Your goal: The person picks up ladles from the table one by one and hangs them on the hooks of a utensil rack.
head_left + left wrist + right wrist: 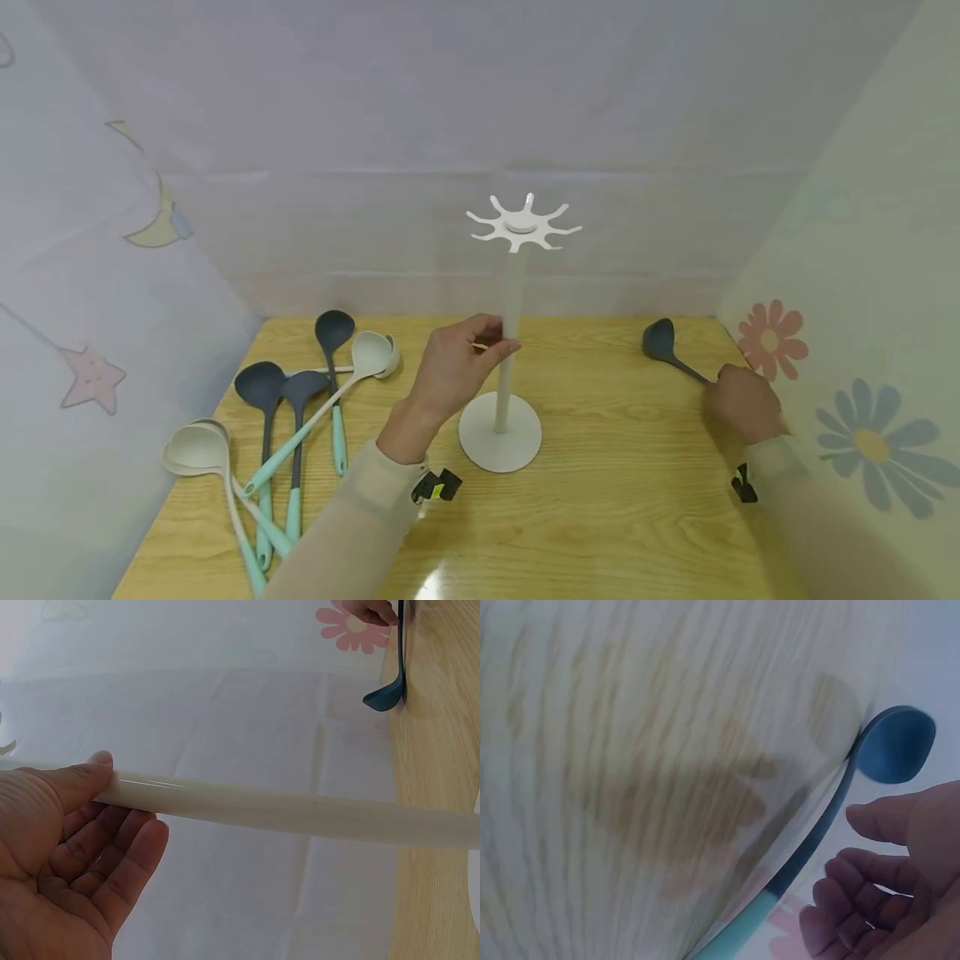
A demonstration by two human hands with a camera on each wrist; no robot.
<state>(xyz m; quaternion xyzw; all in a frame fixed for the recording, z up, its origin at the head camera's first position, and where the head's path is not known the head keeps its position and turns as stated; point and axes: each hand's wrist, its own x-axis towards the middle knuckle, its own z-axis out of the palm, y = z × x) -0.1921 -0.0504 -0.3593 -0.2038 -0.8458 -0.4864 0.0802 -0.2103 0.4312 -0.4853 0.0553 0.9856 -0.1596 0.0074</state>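
Handles and fingertips were covered or cropped.
In the head view, the right grip (742,404) hid the far handle end of the dark ladle (659,339), the white pole (514,287) covered fingertips of the left grip (453,362), and a cream ladle (370,353) mostly hid a pale utensil (393,358), its type unclear. The left-wrist view cut the round base (475,885) to a sliver; the right-wrist view cropped the dark ladle's teal handle (739,930) below.

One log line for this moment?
left grip: pinches stand pole | right grip: beside dark ladle, holding nothing | dark ladle: on table | other utensils: table's left side
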